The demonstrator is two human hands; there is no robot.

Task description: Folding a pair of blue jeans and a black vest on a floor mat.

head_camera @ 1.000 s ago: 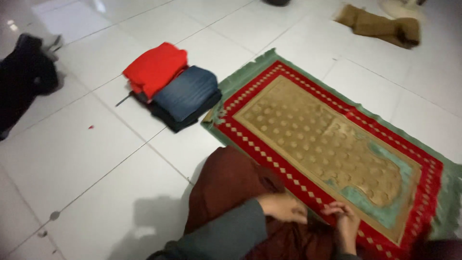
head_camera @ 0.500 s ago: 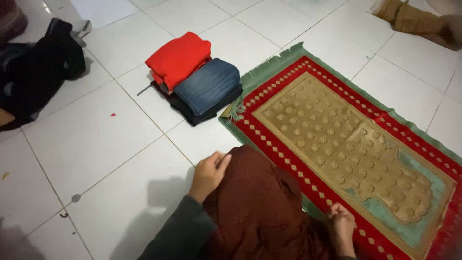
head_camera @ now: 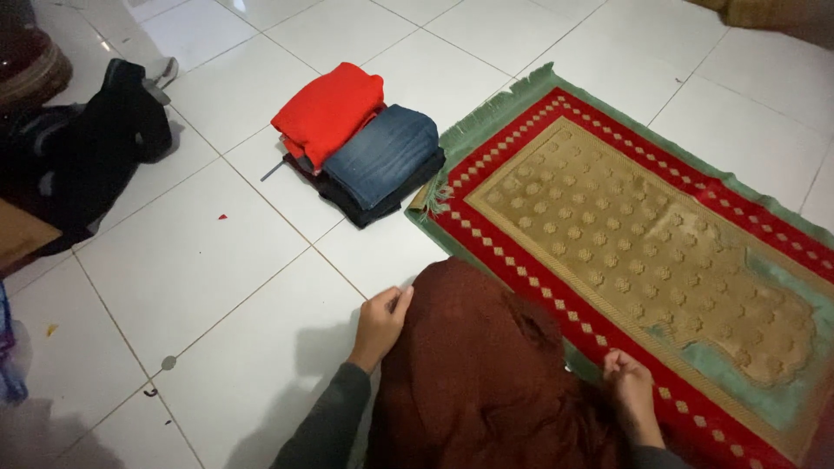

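One dark reddish-brown cloth, finely patterned, lies bunched at the bottom centre of the view, partly on the white tiled floor and partly over the near corner of a rug. The left hand rests at the cloth's left edge, fingers held together and curled against the fabric, thumb on top; whether it actually pinches the edge cannot be told. The right hand sits at the cloth's right side where it meets the rug, fingers curled in a loose fist on the fabric; the grip itself is hidden. Both forearms wear grey sleeves. One rug, with a gold patterned centre, a red border with small diamonds and a green fringed edge, lies flat to the right and runs off the frame. One stack of folded clothes stands on the floor just beside the rug's far-left corner: a red garment and blue denim over dark pieces. One heap of dark clothing lies at the far left, well apart from the hands.
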